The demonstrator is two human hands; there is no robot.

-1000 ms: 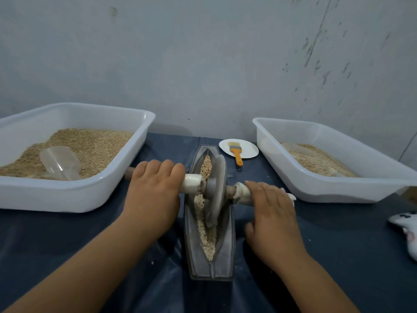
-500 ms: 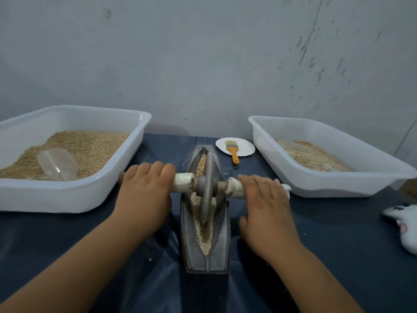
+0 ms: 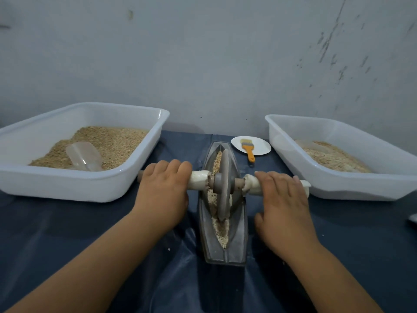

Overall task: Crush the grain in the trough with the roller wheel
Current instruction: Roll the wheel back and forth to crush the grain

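A grey boat-shaped trough (image 3: 239,242) lies lengthwise on the dark blue cloth and holds pale grain (image 3: 222,229) along its groove. The grey roller wheel (image 3: 223,184) stands in the groove a little beyond the middle, on an axle with a white handle at each side. My left hand (image 3: 163,195) curls its fingers over the left handle (image 3: 198,180). On the right handle (image 3: 250,185) my right hand (image 3: 283,208) lies with fingers nearly straight and the thumb spread apart.
A white tub (image 3: 79,188) of grain with a clear scoop (image 3: 84,155) sits at the left. Another white tub (image 3: 352,190) with paler grain sits at the right. Behind the trough a small white plate (image 3: 261,146) carries an orange-handled brush (image 3: 249,151). The wall is close behind.
The wheel leaned to the right a second ago and now stands nearly upright. It has stayed near the same spot in the trough, with both hands still on the handles.
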